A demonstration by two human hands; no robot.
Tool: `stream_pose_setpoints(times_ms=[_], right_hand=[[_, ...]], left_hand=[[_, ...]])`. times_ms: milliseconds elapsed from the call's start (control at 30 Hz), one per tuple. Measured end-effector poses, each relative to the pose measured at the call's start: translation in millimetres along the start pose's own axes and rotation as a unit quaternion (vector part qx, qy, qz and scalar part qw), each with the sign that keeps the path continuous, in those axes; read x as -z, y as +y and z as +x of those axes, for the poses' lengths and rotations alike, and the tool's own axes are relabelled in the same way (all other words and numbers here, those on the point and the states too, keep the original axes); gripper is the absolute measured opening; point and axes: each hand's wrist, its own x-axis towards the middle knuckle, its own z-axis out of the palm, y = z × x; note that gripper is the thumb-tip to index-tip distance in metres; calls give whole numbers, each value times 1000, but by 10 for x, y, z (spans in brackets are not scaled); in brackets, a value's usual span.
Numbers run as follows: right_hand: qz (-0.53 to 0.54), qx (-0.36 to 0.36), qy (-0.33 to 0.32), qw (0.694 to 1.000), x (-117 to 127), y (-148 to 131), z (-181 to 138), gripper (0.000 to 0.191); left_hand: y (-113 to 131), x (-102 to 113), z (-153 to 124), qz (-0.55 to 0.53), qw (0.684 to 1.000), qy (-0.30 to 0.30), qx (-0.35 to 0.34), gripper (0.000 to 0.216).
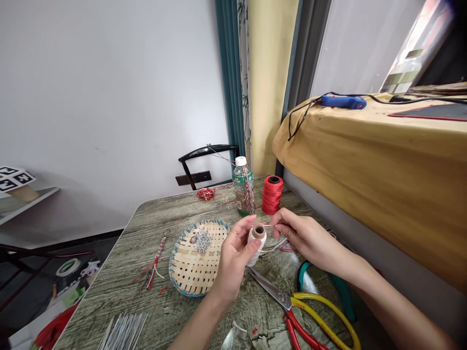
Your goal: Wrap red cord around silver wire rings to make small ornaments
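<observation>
My left hand (233,260) is wrapped round a spool of white thread (256,243) with a brown cardboard core, held upright over the wooden table (120,282). My right hand (304,238) pinches the thin white thread end (270,226) just right of the spool's top. Both hands are closed. Below them lie scissors with yellow and red handles (302,311).
A woven bamboo tray (189,272) with small metal rings (202,240) sits left of my hands. A green bottle (243,187) and red thread spool (272,194) stand behind. A braided cord (155,260), metal rods (124,330) and a teal ring (341,289) lie around.
</observation>
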Motion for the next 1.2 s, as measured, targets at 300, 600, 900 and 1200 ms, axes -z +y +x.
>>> stream_pose_setpoints(times_ms=[300, 600, 900, 1200], right_hand=[[-31, -16, 41, 999, -46, -16, -14, 13], [-11, -10, 35, 999, -47, -7, 26, 12], [14, -1, 34, 999, -80, 8, 50, 11], [-24, -27, 89, 995, -101, -58, 11, 8]], left_hand=[[-1, -25, 15, -52, 997, 63, -8, 29], [2, -37, 15, -67, 996, 59, -4, 27], [-57, -36, 2, -30, 996, 76, -41, 24], [-72, -38, -46, 53, 990, 93, -92, 21]])
